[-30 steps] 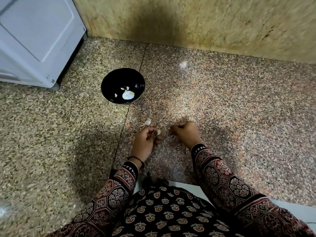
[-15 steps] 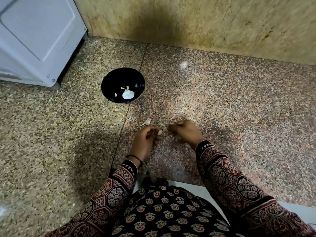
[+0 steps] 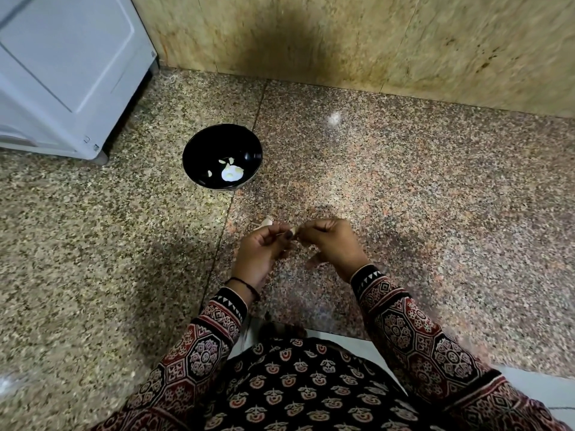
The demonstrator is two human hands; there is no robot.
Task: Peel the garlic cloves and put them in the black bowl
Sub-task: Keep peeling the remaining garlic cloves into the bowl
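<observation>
A small pale garlic clove [image 3: 295, 229] sits between my two hands above the granite floor. My left hand [image 3: 263, 251] pinches it from the left with curled fingers, and my right hand [image 3: 331, 242] pinches it from the right. The black bowl [image 3: 199, 150] stands on the floor further away and to the left, holding several pale garlic pieces [image 3: 231, 173]. Another bit of garlic or skin [image 3: 267, 221] lies on the floor just beyond my left hand.
A white appliance [image 3: 68, 73] stands at the far left, close to the bowl. A yellowish stone wall [image 3: 373, 42] runs along the back. The speckled floor [image 3: 435, 197] stretches bare to the right. My patterned sleeves and lap fill the bottom.
My right hand has moved left to meet my left hand, and both now pinch the clove. Both hands have lifted slightly off the floor.
</observation>
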